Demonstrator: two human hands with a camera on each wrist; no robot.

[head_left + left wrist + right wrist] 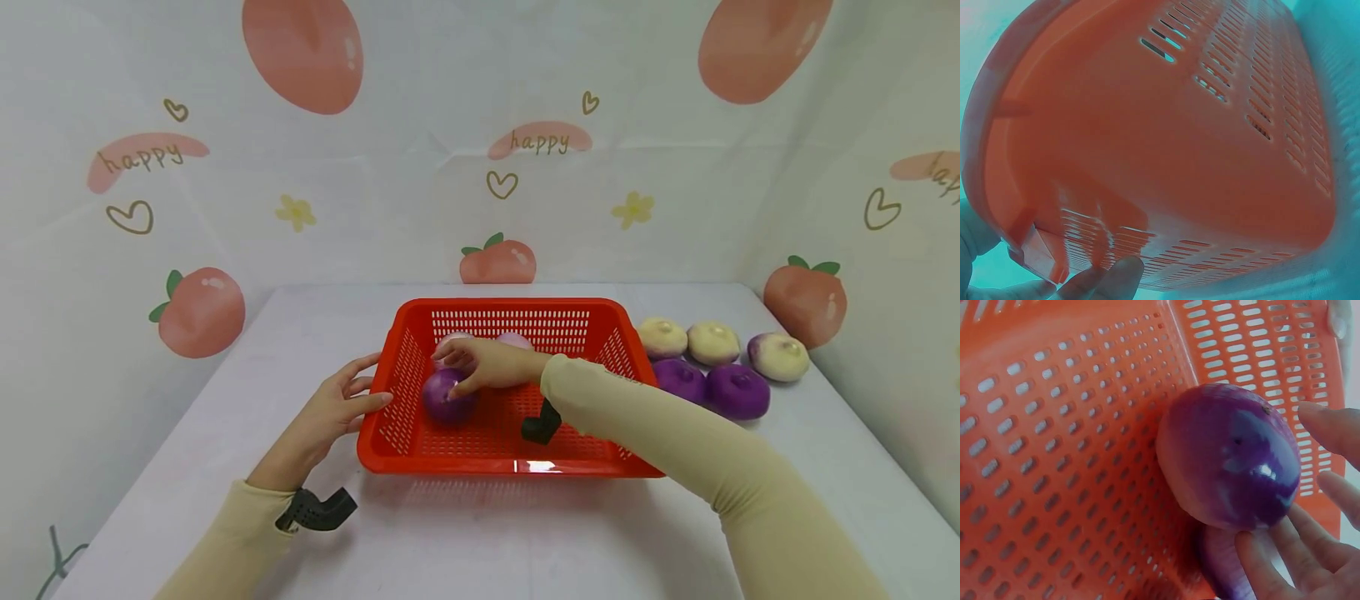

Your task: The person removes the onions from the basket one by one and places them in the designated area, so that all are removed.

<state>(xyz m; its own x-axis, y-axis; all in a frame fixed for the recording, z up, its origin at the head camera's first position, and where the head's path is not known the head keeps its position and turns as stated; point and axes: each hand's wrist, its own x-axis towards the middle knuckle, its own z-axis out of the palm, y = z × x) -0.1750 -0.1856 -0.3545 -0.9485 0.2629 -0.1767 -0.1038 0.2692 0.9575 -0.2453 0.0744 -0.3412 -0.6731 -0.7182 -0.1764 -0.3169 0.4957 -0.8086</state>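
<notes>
A red plastic basket (480, 468) with slotted walls stands on the white table. My left hand (330, 412) holds its left rim, thumb over the edge and fingers along the outside; the left wrist view shows fingers (1119, 278) against the outer wall. Inside, a glossy purple onion (448, 400) sits near the left end. My right hand (495, 365) reaches in over it, fingers spread loosely about it. In the right wrist view the thumb stands beside the onion (1229, 456), with fingertips (1250, 547) at its lower edge. A paler striped onion (1225, 559) lies partly hidden behind it.
More pale pinkish onions (514, 340) lie at the basket's back wall, partly covered by the right hand. Right of the basket sit several whitish turnips (712, 343) and purple round vegetables (738, 392). A printed cloth (420, 208) hangs behind the table.
</notes>
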